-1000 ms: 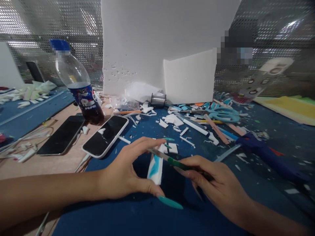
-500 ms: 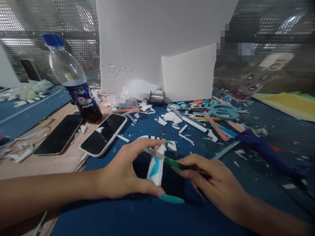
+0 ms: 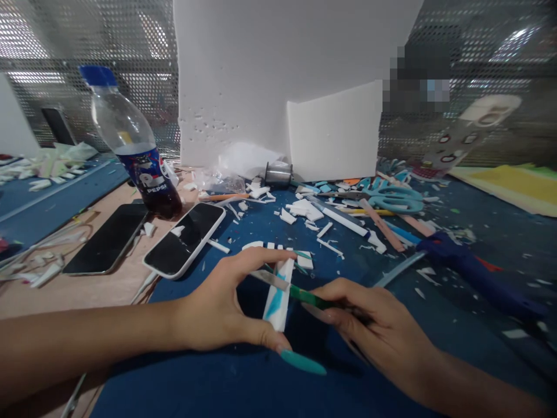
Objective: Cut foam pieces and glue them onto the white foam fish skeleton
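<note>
The white strip [image 3: 282,306] with a blue patch lies between the two hands, above the near middle of the table [image 3: 209,383]; its long axis runs near to far, the far end leaning slightly right. The left hand [image 3: 213,305] reaches in from the left and is the nearer one; its grip is closed on the strip end to end, thumb at the near end, fingers at the far end. The right hand [image 3: 383,328], on the right, has its grip closed around the green handle of a knife [image 3: 311,296]; the blade [image 3: 270,278] points left and lies across the strip's long axis, toward its far half; whether the edge touches the strip, I cannot tell; white scraps [image 3: 304,210] lie beyond the hands, a glue gun [image 3: 470,270] to the right.
</note>
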Tool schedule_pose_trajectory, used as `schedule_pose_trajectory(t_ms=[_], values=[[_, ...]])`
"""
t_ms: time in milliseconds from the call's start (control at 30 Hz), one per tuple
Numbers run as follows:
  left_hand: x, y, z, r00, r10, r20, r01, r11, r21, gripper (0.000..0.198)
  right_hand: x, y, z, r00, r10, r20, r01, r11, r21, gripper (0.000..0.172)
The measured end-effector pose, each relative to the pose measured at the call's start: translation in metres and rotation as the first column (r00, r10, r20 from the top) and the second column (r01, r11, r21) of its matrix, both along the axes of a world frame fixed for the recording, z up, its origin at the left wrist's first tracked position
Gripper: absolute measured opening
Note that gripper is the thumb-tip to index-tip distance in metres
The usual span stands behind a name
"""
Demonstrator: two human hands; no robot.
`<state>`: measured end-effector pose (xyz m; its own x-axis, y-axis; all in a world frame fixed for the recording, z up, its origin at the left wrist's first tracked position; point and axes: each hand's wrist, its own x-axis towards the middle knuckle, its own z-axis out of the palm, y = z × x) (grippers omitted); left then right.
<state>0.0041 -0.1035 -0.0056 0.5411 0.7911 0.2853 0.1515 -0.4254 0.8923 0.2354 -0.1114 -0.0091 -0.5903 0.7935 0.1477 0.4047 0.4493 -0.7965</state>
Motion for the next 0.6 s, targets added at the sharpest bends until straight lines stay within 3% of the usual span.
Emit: schedule_pose_trajectory(t_ms=[133,267,467,600], values=[[-0.0031,-0.0008,-0.0029,0.999,0.037,0.030,-0.040,0.995,0.091,0.073,0.0023,-0.0014,-0.0010,1.000,-0.011,-0.022,0.010,0.999,-0.053,0.020],[-0.0045,-0.0007,-0.0030,0.997,0.047,0.058,-0.056,0.986,0.158,0.075,0.0032,-0.0008,0.0005,1.000,0.008,-0.020,-0.008,1.000,0.006,0.019],[-0.0014,0.0009,0.0003,0.999,-0.035,0.004,0.034,0.999,0.023,0.072,0.0007,0.0002,0.0007,0.999,0.019,0.046,-0.022,0.999,0.048,0.021],[-0.0027,0.0004,0.0000,0.999,0.013,0.035,-0.014,1.000,0.021,0.070,0.0000,0.0008,0.0031,0.999,0.014,0.040,-0.016,0.999,0.047,0.024]])
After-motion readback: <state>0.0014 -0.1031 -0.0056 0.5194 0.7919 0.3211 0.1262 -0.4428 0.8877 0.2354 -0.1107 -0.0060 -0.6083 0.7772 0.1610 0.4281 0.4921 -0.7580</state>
